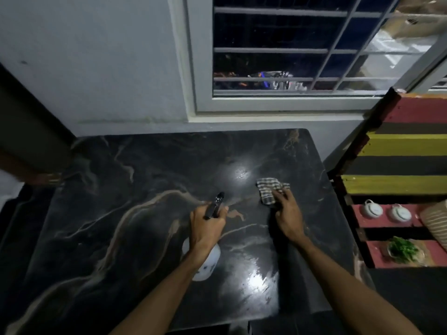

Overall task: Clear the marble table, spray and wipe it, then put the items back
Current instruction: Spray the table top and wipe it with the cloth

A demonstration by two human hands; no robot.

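Left hand (pixel 205 228): spray bottle (pixel 208 265) tilted forward, nozzle (pixel 219 197) away | right hand (pixel 287 218) holds cloth (pixel 268 192)

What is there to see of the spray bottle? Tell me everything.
The spray bottle has a rounded white body, plastic by its look, with dark markings too blurred to read, and a black trigger head. The left hand grips its neck, hiding the middle. It is held over the dark marble table, nozzle aimed away from the person toward the far side. Nothing else can be seen touching it.
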